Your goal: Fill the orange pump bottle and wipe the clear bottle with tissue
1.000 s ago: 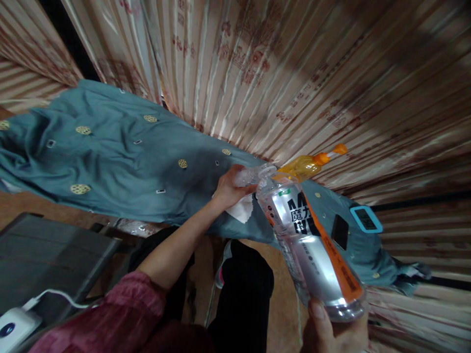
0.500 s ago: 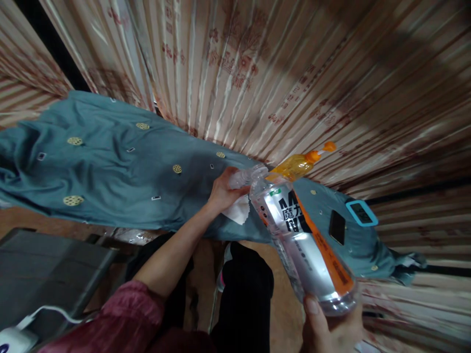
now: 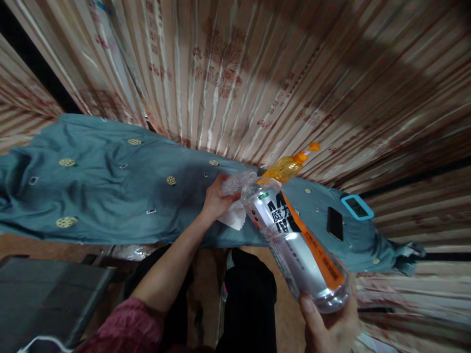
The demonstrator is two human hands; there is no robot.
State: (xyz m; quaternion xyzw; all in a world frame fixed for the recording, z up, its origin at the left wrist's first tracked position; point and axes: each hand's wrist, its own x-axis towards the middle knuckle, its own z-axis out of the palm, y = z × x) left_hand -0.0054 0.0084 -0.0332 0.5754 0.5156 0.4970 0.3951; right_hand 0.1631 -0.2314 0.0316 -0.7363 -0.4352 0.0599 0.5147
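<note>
My right hand point(image 3: 329, 329) grips the base of a large clear drink bottle point(image 3: 294, 240) with a silver, black and orange label, tilted so its neck points away toward the table. My left hand point(image 3: 216, 198) is closed around a small clear plastic bottle or cup point(image 3: 239, 182) right at the big bottle's mouth. A white tissue point(image 3: 234, 218) lies under my left hand on the blue-grey tablecloth point(image 3: 110, 196).
An orange squeeze bottle point(image 3: 289, 165) stands just behind the bottles. A black phone point(image 3: 334, 223) and a blue-framed timer point(image 3: 356, 206) lie to the right on the cloth. Striped curtains point(image 3: 257, 73) hang behind. A dark chair point(image 3: 47, 294) is at lower left.
The view has drifted, so everything sits a little lower and further left. Both hands keep their grips, with the big bottle's mouth still at the small container.
</note>
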